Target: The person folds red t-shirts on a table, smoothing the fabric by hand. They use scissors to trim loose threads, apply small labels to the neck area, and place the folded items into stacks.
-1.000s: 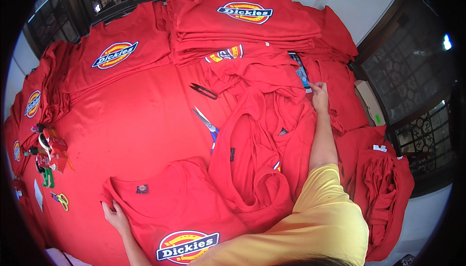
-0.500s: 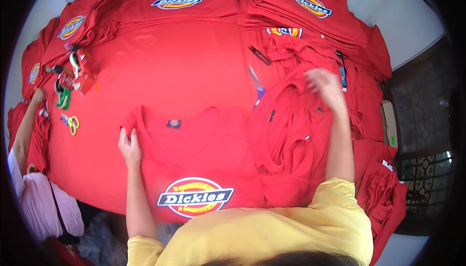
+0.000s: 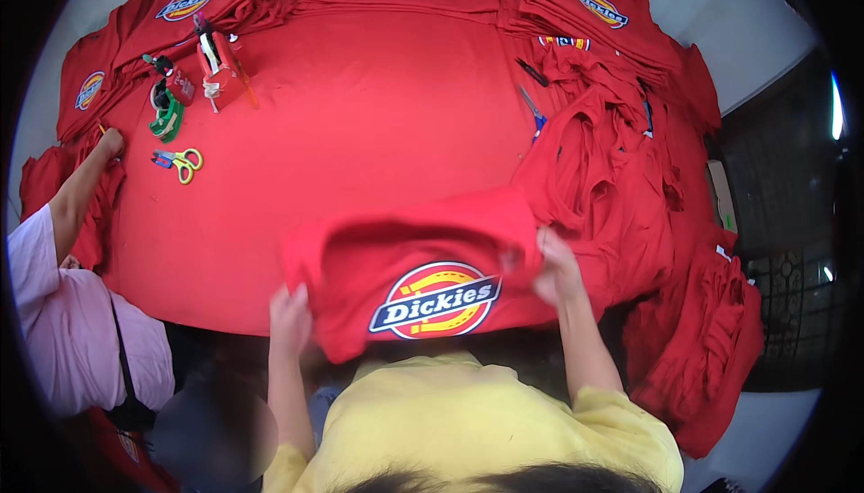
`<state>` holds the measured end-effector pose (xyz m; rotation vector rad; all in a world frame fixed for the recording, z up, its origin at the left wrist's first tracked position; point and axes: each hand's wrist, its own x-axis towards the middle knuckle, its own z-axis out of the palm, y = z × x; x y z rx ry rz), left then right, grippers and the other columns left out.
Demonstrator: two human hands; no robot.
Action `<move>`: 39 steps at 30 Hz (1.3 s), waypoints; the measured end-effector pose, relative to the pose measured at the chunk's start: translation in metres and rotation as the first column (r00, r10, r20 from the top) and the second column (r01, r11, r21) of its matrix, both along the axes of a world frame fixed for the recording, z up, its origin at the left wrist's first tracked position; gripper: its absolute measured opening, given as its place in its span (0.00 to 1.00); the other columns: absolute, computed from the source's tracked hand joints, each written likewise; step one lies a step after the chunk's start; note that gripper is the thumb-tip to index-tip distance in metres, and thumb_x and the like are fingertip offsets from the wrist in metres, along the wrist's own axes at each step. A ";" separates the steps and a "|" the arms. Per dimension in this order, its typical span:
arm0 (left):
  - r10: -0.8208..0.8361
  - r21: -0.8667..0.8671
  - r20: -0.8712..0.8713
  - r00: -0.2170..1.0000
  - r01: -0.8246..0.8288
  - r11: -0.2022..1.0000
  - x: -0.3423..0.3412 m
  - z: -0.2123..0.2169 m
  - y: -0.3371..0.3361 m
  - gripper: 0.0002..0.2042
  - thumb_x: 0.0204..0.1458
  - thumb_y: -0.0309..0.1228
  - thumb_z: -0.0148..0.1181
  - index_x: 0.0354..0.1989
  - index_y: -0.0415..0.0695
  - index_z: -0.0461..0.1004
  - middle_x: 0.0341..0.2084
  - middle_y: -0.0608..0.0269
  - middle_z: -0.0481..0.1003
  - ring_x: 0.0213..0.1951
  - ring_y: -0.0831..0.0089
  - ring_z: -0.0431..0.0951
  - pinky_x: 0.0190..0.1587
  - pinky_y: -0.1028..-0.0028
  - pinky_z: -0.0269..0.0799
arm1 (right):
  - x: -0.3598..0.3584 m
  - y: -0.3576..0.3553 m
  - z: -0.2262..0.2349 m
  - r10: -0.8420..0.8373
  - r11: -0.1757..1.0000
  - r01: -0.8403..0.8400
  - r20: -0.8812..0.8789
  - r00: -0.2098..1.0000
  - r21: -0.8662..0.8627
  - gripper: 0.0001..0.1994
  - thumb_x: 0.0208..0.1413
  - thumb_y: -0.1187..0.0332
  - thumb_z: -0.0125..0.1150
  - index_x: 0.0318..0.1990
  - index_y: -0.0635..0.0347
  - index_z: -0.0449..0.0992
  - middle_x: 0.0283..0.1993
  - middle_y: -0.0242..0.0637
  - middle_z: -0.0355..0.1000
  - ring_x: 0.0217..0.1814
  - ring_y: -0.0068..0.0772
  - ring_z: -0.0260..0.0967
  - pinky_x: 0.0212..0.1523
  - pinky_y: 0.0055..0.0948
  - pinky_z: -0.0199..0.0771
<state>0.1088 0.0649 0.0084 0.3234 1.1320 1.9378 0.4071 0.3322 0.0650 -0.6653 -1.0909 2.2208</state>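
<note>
I hold a red T-shirt (image 3: 360,291) with a printed oval emblem (image 3: 436,300) up between my hands, close to my body at the near edge of the table. My left hand (image 3: 290,318) is closed on its left side, near the shoulder. On the other side, my right hand (image 3: 558,266) grips the opposite edge. The neckline gapes and sags in the middle, and the cloth is a little blurred. Just right of and beyond my right hand lies a heap of crumpled red shirts (image 3: 621,187).
Stacks of folded red shirts (image 3: 396,3) line the far edge. Scissors with yellow handles (image 3: 187,165), a green tape dispenser (image 3: 166,120) and a red holder (image 3: 225,84) stand at left. Blue-handled scissors (image 3: 537,120) and thread snips (image 3: 533,72) lie right. A co-worker's hand (image 3: 111,144) is at far left.
The shirt, lying flat before, is now lifted off the table. My right hand has come down from the heap and taken its right edge. The view has shifted.
</note>
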 end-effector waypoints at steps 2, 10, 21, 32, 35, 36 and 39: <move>-0.379 0.226 0.252 0.890 0.327 0.918 0.016 -0.013 -0.080 0.19 0.53 0.29 0.57 0.52 0.34 0.67 0.47 0.56 0.73 0.48 0.68 0.73 0.54 0.67 0.67 | 0.045 -0.070 -0.021 0.086 0.820 -0.117 -0.080 0.993 -0.560 0.22 0.60 0.54 0.50 0.53 0.63 0.66 0.42 0.44 0.73 0.43 0.40 0.73 0.50 0.39 0.71; -0.446 0.210 -0.089 0.891 0.454 0.866 -0.023 0.097 -0.118 0.28 0.42 0.38 0.67 0.46 0.28 0.69 0.38 0.45 0.76 0.40 0.58 0.78 0.46 0.60 0.72 | 0.120 -0.101 0.015 -0.041 0.986 0.067 -0.170 0.985 0.150 0.28 0.48 0.54 0.62 0.45 0.74 0.71 0.46 0.55 0.72 0.51 0.55 0.70 0.52 0.57 0.69; -0.296 0.326 -0.215 0.931 0.354 0.876 -0.056 0.112 -0.109 0.15 0.38 0.26 0.70 0.34 0.30 0.77 0.34 0.48 0.79 0.36 0.61 0.79 0.43 0.67 0.72 | 0.078 -0.076 0.077 -0.100 0.924 0.200 -0.298 0.949 0.325 0.15 0.53 0.68 0.63 0.41 0.72 0.72 0.39 0.47 0.75 0.41 0.40 0.75 0.44 0.39 0.75; -0.193 0.256 -0.137 0.971 0.223 0.940 -0.151 0.113 0.063 0.22 0.51 0.28 0.53 0.54 0.30 0.64 0.50 0.42 0.70 0.50 0.53 0.73 0.54 0.57 0.69 | -0.085 0.105 0.040 -0.030 0.995 0.063 -0.357 0.934 0.079 0.18 0.63 0.59 0.48 0.52 0.64 0.69 0.48 0.36 0.73 0.50 0.36 0.70 0.55 0.36 0.68; -0.294 0.057 0.051 0.954 0.291 0.955 -0.186 0.042 0.124 0.22 0.56 0.29 0.48 0.58 0.31 0.60 0.54 0.45 0.67 0.55 0.57 0.70 0.60 0.61 0.64 | -0.124 0.157 -0.026 0.134 0.980 -0.163 -0.232 0.964 -0.112 0.18 0.64 0.57 0.45 0.51 0.62 0.70 0.50 0.37 0.72 0.54 0.36 0.68 0.58 0.36 0.65; -0.312 -0.012 0.148 0.938 0.318 0.948 -0.191 0.026 0.132 0.22 0.57 0.30 0.47 0.59 0.31 0.60 0.55 0.45 0.67 0.56 0.58 0.69 0.61 0.62 0.63 | -0.129 0.166 -0.048 0.186 0.963 -0.215 -0.180 0.966 -0.161 0.18 0.64 0.57 0.44 0.51 0.61 0.70 0.51 0.37 0.71 0.55 0.36 0.68 0.58 0.36 0.65; -0.398 0.026 0.283 0.873 0.408 0.913 -0.196 0.010 0.140 0.23 0.58 0.32 0.46 0.59 0.30 0.60 0.57 0.46 0.65 0.58 0.60 0.67 0.61 0.62 0.62 | -0.117 0.180 -0.089 0.242 0.894 -0.314 -0.246 0.939 -0.319 0.23 0.66 0.56 0.39 0.58 0.67 0.62 0.61 0.46 0.63 0.66 0.41 0.58 0.66 0.40 0.55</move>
